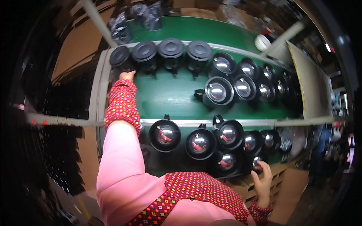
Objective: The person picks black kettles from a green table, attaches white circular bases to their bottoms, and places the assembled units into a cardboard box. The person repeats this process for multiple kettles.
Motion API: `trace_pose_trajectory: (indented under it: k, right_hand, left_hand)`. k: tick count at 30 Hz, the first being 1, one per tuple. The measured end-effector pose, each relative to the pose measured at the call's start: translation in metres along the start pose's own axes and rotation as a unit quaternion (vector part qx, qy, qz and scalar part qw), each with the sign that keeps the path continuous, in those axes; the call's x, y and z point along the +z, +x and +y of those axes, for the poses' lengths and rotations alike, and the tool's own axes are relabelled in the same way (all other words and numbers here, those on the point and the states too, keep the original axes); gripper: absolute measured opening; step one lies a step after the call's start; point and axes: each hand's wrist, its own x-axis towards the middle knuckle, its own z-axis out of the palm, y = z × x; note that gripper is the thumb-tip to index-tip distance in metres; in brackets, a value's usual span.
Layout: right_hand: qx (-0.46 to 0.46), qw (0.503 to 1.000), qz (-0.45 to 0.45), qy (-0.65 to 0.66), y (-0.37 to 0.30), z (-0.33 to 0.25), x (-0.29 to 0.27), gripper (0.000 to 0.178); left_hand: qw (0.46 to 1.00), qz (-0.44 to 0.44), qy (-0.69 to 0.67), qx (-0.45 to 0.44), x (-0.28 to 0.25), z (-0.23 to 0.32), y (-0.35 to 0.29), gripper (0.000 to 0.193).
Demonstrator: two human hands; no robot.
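Black cups (171,48) with flat, apparently lidded tops: four, lined up at upper left on the green table (162,98). Uncapped as yet: shiny-lined black cups (218,93), at right and lower centre. Left hand (128,75) at the leftmost capped cup, grip impossible to tell; right hand (263,179) loosely curled, fingertips apart, beside lower-right open cups.

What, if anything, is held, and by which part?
Can't tell: the left hand is at the far row's leftmost black mug, below its top; the right hand is by another mug.

At lower right, brown cardboard (290,196) shows beside what may be a pallet (279,184).
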Motion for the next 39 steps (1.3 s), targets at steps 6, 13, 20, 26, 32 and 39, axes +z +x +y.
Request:
trace_pose_trajectory:
  k: [6, 13, 20, 26, 32, 39]
  right_hand:
    - [-0.042, 0.999, 0.008, 0.01, -0.002, 0.013, -0.005, 0.047]
    - [0.09, 0.987, 0.129, 0.045, -0.072, 0.074, -0.002, 0.041]
    - [0.408, 0.788, 0.448, -0.113, -0.231, 0.248, 0.001, 0.037]
    - [0.745, 0.548, 0.306, -0.228, -0.419, 0.351, -0.013, 0.055]
    - [0.755, 0.615, 0.204, -0.1, -0.458, 0.389, -0.06, 0.058]
    - [0.705, 0.646, 0.128, -0.261, -0.489, 0.404, -0.075, 0.05]
  left_hand:
    - [0.751, -0.093, 0.51, 0.41, -0.079, -0.013, 0.061, 0.053]
    - [0.992, -0.076, 0.074, 0.072, -0.057, 0.112, 0.042, 0.061]
    - [0.977, -0.036, -0.148, 0.151, -0.056, 0.176, -0.108, 0.07]
    - [0.845, -0.266, -0.146, 0.44, 0.012, 0.168, -0.298, 0.051]
    - [0.826, -0.341, -0.103, 0.437, 0.087, 0.131, -0.559, 0.049]
    - [0.698, -0.553, -0.032, 0.454, 0.133, 0.086, -0.711, 0.044]
